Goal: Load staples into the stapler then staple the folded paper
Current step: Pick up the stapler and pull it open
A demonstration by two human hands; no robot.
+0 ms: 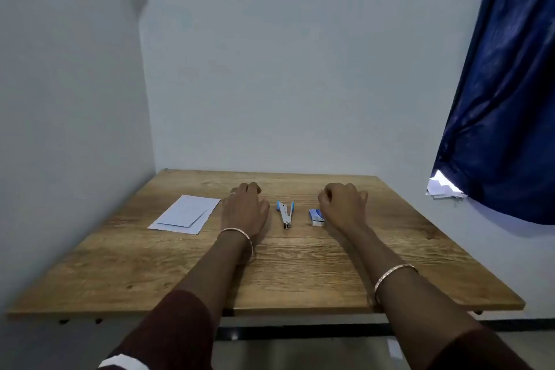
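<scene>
Paper first: one folded white sheet (183,213) lies flat on the wooden table (300,279), at nine o'clock from the left hand (244,210) and just apart from it. That hand rests knuckles-up on the wood with its fingers loosely curled under, holding nothing; a ring (232,193) shows on one finger. At three o'clock from it lies one stapler (286,216), swung open into a narrow V, with its blue-tipped ends pointing to twelve and its hinge to six; no hand touches it. Next, at three o'clock from the stapler, sits one small blue-and-white staple box (316,216); its print is too small to read. The right hand (342,207) rests just beside the box at its three o'clock side, fingers loosely bunched with nothing in them; I cannot tell whether the hand's edge touches the box. The fingertips of both hands are tucked out of sight. There are two bangles, one on the left wrist (237,231) and one on the right forearm (393,272). Two dark maroon sleeves (168,327) are cut off at the lower edge. Far off at two o'clock from the table hangs one blue curtain (504,99), its hem partly covering some loose white papers (444,189) whose number is hard to make out.
</scene>
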